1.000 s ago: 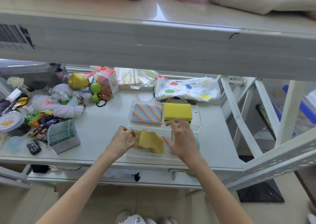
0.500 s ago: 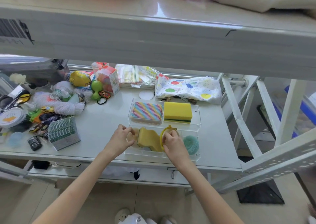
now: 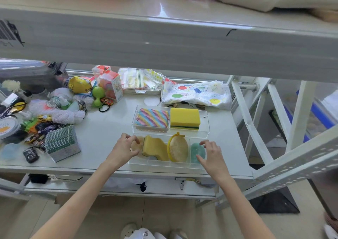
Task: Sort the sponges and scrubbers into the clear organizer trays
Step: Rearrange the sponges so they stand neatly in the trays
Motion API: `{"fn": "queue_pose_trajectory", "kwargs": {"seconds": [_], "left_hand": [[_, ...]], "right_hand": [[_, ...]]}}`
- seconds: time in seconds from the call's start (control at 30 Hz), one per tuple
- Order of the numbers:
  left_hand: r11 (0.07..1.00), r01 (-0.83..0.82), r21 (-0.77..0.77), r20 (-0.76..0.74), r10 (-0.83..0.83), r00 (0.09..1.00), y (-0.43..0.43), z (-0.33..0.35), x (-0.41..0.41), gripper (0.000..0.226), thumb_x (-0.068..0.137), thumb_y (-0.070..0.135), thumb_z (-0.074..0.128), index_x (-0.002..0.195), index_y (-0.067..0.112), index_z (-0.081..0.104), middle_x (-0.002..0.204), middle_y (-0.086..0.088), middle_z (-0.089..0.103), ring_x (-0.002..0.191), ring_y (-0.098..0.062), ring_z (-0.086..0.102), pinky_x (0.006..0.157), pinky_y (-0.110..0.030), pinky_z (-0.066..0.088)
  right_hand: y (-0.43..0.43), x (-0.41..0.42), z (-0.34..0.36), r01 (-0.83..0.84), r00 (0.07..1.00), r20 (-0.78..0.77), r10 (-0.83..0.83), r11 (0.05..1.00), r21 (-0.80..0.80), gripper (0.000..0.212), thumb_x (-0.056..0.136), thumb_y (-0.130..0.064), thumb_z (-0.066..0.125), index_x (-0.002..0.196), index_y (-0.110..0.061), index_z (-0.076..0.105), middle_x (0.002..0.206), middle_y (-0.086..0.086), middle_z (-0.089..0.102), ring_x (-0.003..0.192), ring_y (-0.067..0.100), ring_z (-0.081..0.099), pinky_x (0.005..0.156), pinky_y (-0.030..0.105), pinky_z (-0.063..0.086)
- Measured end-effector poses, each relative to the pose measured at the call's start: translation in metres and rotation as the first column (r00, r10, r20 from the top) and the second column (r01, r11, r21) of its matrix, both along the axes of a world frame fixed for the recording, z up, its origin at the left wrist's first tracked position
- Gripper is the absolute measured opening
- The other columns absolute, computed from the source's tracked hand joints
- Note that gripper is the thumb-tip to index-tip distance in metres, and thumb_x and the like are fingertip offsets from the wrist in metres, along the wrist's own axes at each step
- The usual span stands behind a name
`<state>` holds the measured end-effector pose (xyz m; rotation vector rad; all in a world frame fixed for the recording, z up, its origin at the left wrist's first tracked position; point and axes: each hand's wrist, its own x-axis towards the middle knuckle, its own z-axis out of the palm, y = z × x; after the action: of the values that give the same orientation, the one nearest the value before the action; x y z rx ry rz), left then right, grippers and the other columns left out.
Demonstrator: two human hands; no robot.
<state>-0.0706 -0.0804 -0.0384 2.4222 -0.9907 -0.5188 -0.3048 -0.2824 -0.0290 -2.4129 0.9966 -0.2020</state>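
Two clear organizer trays stand on the white shelf. The far tray (image 3: 207,121) holds a rainbow-striped sponge (image 3: 152,119) and a yellow sponge with a green base (image 3: 184,118). The near tray (image 3: 164,163) holds a pale round scrubber (image 3: 140,143), a wavy yellow sponge (image 3: 155,148), a yellow-rimmed mesh scrubber (image 3: 178,148) standing on edge, and a teal round scrubber (image 3: 196,151). My left hand (image 3: 124,148) rests at the near tray's left end, fingers touching the pale scrubber. My right hand (image 3: 212,154) hovers at the right end beside the teal scrubber, fingers apart, holding nothing.
Clutter fills the shelf's left: yarn (image 3: 64,114), toy cars, a card stack (image 3: 61,143), a green toy (image 3: 97,94), a boxed item (image 3: 111,85). A spotted cloth (image 3: 197,94) lies behind the trays. An upper shelf beam (image 3: 164,43) hangs overhead; a white frame (image 3: 256,129) stands right.
My right hand let go of the yellow-rimmed mesh scrubber, which now stands in the near tray, and moved right to the tray's end. My left hand stayed put.
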Motion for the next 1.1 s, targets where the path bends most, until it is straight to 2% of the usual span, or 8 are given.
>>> {"fn": "queue_pose_trajectory", "kwargs": {"seconds": [0.1, 0.23, 0.37, 0.5, 0.73, 0.9, 1.0, 1.1], "left_hand": [[1.000, -0.001, 0.003, -0.006, 0.001, 1.000, 0.001, 0.001, 0.000, 0.021, 0.082, 0.015, 0.068, 0.102, 0.017, 0.060, 0.110, -0.009, 0.045, 0.092, -0.025, 0.057, 0.090, -0.039, 0.052], [1.000, -0.002, 0.000, -0.017, 0.002, 1.000, 0.001, 0.003, 0.000, 0.022, 0.082, 0.016, 0.068, 0.102, 0.018, 0.060, 0.110, -0.008, 0.045, 0.092, -0.025, 0.058, 0.088, -0.036, 0.052], [1.000, -0.009, -0.014, -0.011, 0.009, 1.000, 0.001, 0.003, -0.001, 0.022, 0.081, 0.014, 0.068, 0.102, 0.017, 0.060, 0.109, -0.008, 0.045, 0.090, -0.025, 0.058, 0.088, -0.034, 0.051], [1.000, -0.013, -0.017, -0.023, 0.013, 1.000, 0.001, 0.004, -0.001, 0.022, 0.081, 0.015, 0.069, 0.101, 0.017, 0.061, 0.109, -0.008, 0.045, 0.091, -0.024, 0.057, 0.089, -0.036, 0.052], [1.000, -0.013, -0.006, -0.029, 0.012, 1.000, 0.000, 0.006, 0.000, 0.021, 0.082, 0.015, 0.069, 0.101, 0.018, 0.060, 0.109, -0.007, 0.045, 0.091, -0.024, 0.058, 0.087, -0.034, 0.052], [1.000, -0.010, 0.001, -0.021, 0.010, 1.000, 0.000, 0.007, -0.001, 0.022, 0.082, 0.016, 0.069, 0.103, 0.018, 0.060, 0.107, -0.005, 0.044, 0.090, -0.024, 0.059, 0.085, -0.032, 0.052], [1.000, -0.006, 0.000, -0.017, 0.006, 1.000, 0.000, 0.007, -0.001, 0.022, 0.082, 0.016, 0.068, 0.103, 0.018, 0.060, 0.107, -0.006, 0.044, 0.090, -0.024, 0.059, 0.086, -0.033, 0.052], [1.000, -0.008, 0.006, -0.015, 0.008, 1.000, 0.000, 0.007, -0.001, 0.022, 0.082, 0.016, 0.068, 0.103, 0.018, 0.060, 0.107, -0.006, 0.044, 0.089, -0.023, 0.059, 0.087, -0.033, 0.052]], "right_hand": [[0.014, 0.010, 0.001, -0.067, 0.995, 0.064, 0.070, 0.996, -0.054, 0.035, 0.084, -0.011, 0.066, 0.116, -0.014, 0.054, 0.115, 0.006, 0.053, 0.104, 0.022, 0.050, 0.096, 0.036, 0.047], [0.016, 0.016, 0.002, -0.154, 0.987, 0.050, 0.151, 0.986, 0.059, 0.035, 0.083, -0.004, 0.065, 0.116, -0.013, 0.054, 0.111, 0.002, 0.045, 0.107, 0.019, 0.051, 0.098, 0.030, 0.049], [0.012, 0.015, -0.001, -0.152, 0.988, 0.017, 0.151, 0.988, 0.012, 0.035, 0.083, 0.005, 0.058, 0.114, -0.009, 0.056, 0.104, 0.000, 0.040, 0.101, 0.015, 0.045, 0.095, 0.026, 0.046], [0.018, 0.023, -0.002, -0.103, 0.995, -0.001, 0.103, 0.994, -0.032, 0.033, 0.085, 0.009, 0.055, 0.114, -0.005, 0.058, 0.111, 0.009, 0.048, 0.105, 0.021, 0.049, 0.092, 0.026, 0.045], [0.006, 0.028, -0.003, -0.115, 0.990, -0.074, 0.116, 0.993, 0.022, 0.035, 0.088, 0.005, 0.053, 0.122, -0.005, 0.056, 0.118, 0.011, 0.049, 0.111, 0.025, 0.050, 0.099, 0.031, 0.044], [0.012, 0.030, -0.006, -0.103, 0.993, -0.059, 0.100, 0.994, -0.048, 0.020, 0.085, 0.005, 0.058, 0.102, -0.003, 0.054, 0.109, 0.012, 0.052, 0.096, 0.027, 0.054, 0.082, 0.031, 0.049], [0.012, 0.031, -0.007, -0.109, 0.991, -0.086, 0.104, 0.992, -0.063, 0.013, 0.087, 0.007, 0.052, 0.096, -0.001, 0.057, 0.108, 0.012, 0.052, 0.093, 0.028, 0.055, 0.080, 0.033, 0.050], [0.010, 0.028, -0.006, -0.129, 0.988, -0.100, 0.122, 0.990, -0.064, 0.019, 0.087, 0.010, 0.048, 0.097, -0.003, 0.058, 0.108, 0.009, 0.052, 0.092, 0.029, 0.057, 0.081, 0.033, 0.050]]}}
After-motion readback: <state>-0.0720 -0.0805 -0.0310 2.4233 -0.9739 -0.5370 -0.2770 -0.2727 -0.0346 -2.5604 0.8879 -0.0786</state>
